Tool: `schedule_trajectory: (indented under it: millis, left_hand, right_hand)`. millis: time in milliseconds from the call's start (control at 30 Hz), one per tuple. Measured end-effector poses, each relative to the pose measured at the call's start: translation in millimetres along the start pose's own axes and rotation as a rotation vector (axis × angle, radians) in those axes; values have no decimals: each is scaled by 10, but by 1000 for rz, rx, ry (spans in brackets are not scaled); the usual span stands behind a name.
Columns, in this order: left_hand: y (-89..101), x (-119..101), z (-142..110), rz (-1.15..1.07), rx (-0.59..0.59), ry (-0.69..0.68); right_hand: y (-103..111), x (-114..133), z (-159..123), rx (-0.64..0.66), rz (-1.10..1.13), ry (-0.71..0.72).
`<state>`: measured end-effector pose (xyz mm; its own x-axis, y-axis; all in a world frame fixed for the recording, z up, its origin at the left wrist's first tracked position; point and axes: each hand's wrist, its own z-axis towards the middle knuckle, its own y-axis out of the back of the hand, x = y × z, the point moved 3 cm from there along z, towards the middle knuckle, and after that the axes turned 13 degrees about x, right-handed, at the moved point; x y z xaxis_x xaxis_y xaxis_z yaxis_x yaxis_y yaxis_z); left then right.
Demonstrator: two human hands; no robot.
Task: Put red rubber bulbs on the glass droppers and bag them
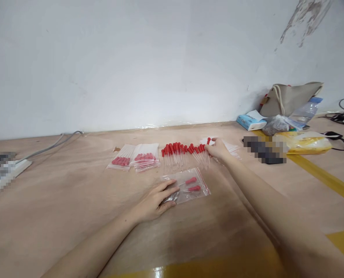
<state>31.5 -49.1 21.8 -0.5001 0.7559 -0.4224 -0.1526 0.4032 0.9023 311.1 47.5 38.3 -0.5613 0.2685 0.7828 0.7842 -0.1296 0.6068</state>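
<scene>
My left hand (157, 199) lies on a clear zip bag (186, 197), its fingers stretched out and apart on the plastic. Two droppers with red rubber bulbs (194, 188) show inside that bag. Farther right, my right hand (217, 150) reaches to the end of a row of loose red-bulbed droppers (174, 148). Its thumb and forefinger close around one dropper (209, 140), whose bulb stands up between them. Filled zip bags (121, 161) and a second stack of filled bags (145, 157) lie left of the row.
Behind my right hand are flat white-looking bags (233, 150). To the right stand a tissue pack (250, 122), a black object (266, 152), a yellow package (305, 143), a plastic bottle (307, 110) and a beige bag (295, 96). A grey cable (53, 146) runs to a white power strip (12, 175) at left.
</scene>
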Motion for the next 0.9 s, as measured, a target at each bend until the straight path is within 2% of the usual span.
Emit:
schedule_trajectory:
  millis: [67,133,267,400,667,800,900]
  left_hand:
    - [-6,8,0,8,4,-3]
    - [-10,18,-1,13,2,-6]
    - [-7,18,-1,15,0,-7]
    - [8,8,-5,12,9,15]
    - [12,14,-1,-6,-16,-11]
    - [13,9,7,-8,-1,1]
    - [13,10,6,-5,-4,5]
  right_hand:
    - [-16,-71,-199,42,104,71]
    - [-70,-158,-412,116,350,197]
    - [-197,-343,-693,141,606,235]
    - [-304,-391,-751,178,724,262]
    - [-393,-435,-774,319,679,305]
    - [-381,-422,-778,444,539,349]
    - [-390,-398,-780,480,376,375]
